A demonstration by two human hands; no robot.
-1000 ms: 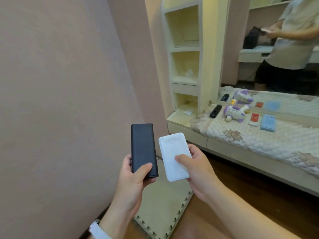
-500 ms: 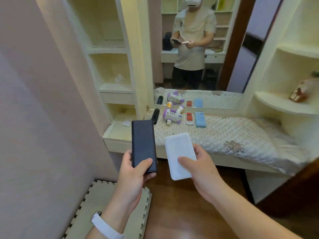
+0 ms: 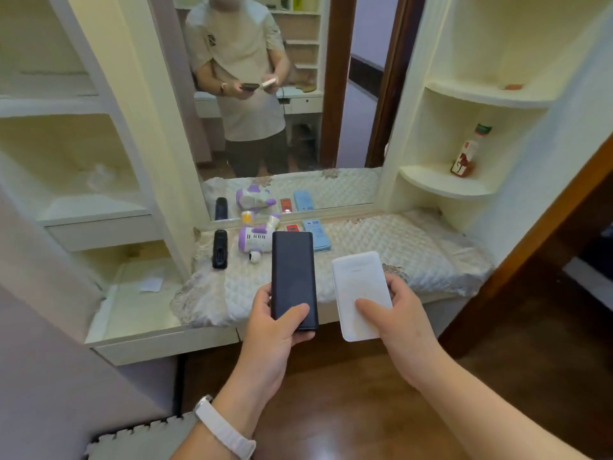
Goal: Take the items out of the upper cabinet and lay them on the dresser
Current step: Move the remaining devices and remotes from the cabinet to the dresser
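Observation:
My left hand [image 3: 273, 330] grips a long black power bank [image 3: 292, 277], held upright over the front edge of the dresser [image 3: 414, 257]. My right hand [image 3: 396, 313] holds a flat white power bank [image 3: 360, 290] beside it, thumb on top. The dresser top wears a quilted cream cover. On it lie a small black device [image 3: 219, 249], a purple and white toy [image 3: 255, 239], a red item [image 3: 292, 227] partly hidden behind the black power bank, and a light blue packet [image 3: 317, 234].
A large mirror [image 3: 348, 111] stands behind the dresser and reflects a person. Open cream shelves [image 3: 83, 210] rise on the left, with a low ledge [image 3: 139, 307] holding a paper slip. Curved corner shelves on the right carry a sauce bottle [image 3: 467, 154]. A foam mat [image 3: 139, 439] lies on the wooden floor.
The view has swung from the pink wall round to face the dresser, which is now closer. Both hands still hold the same power banks, now over the dresser's front edge.

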